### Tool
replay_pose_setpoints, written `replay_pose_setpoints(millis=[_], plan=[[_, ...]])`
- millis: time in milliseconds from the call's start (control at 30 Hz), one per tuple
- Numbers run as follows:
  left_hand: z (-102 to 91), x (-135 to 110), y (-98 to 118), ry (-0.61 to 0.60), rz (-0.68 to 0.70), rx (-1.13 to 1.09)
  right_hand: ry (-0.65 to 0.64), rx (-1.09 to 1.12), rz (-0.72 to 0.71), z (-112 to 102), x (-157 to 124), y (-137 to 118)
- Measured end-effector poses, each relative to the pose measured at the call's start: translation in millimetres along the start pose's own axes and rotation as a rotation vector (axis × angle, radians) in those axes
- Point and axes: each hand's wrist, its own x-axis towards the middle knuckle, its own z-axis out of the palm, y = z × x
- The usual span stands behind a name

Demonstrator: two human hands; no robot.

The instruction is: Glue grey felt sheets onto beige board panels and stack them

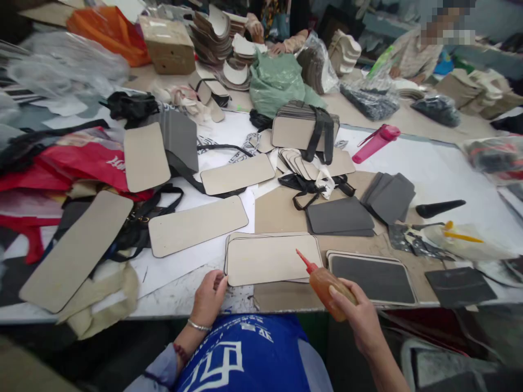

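My right hand is wrapped around a squeeze bottle of amber liquid, likely glue, with a red nozzle. The bottle tilts up to the left, its tip over a stack of beige rounded panels at the table's front edge. My left hand has curled fingers at the lower left corner of that stack, seemingly pinching the edge of the beige panel. Right of the stack lies a dark grey panel on a beige one. Another beige panel lies just behind my left hand.
More beige panels and grey panels lie around. A strapped bundle, a pink bottle, a black-handled tool and a yellow stick are farther off. Two people work across the table near a green bag.
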Motion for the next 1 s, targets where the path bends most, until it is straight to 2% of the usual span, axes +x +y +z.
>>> replay_pose_setpoints(millis=[133, 200, 267, 367, 500, 667, 800, 900, 1000], plan=[[1.2, -4, 11, -0.042, -0.428, -0.259, -0.160, -0.198, -0.167, 20, -3, -3], [3.3, -5, 14, -0.053, -0.595, -0.394, -0.242, -0.248, -0.273, 34, -8, -8], [7.2, -6, 15, -0.073, -0.681, -0.467, -0.299, -0.287, -0.346, 47, -12, -12], [13.5, -5, 15, -0.096, -0.740, -0.515, -0.319, -0.336, -0.413, 59, -15, -13], [15.6, -4, 17, -0.109, -0.731, -0.521, -0.310, -0.383, -0.484, 68, -15, -16], [10.4, -10, 25, -0.118, -0.615, -0.431, -0.249, -0.382, -0.571, 88, -14, -31], [9.4, -15, 24, -0.123, -0.549, -0.349, -0.199, -0.488, -0.608, 103, -14, -39], [9.3, -17, 22, -0.133, -0.487, -0.266, -0.119, -0.601, -0.582, 98, -14, -36], [5.9, -17, 24, -0.127, -0.434, -0.183, -0.017, -0.653, -0.512, 76, -10, -26]])
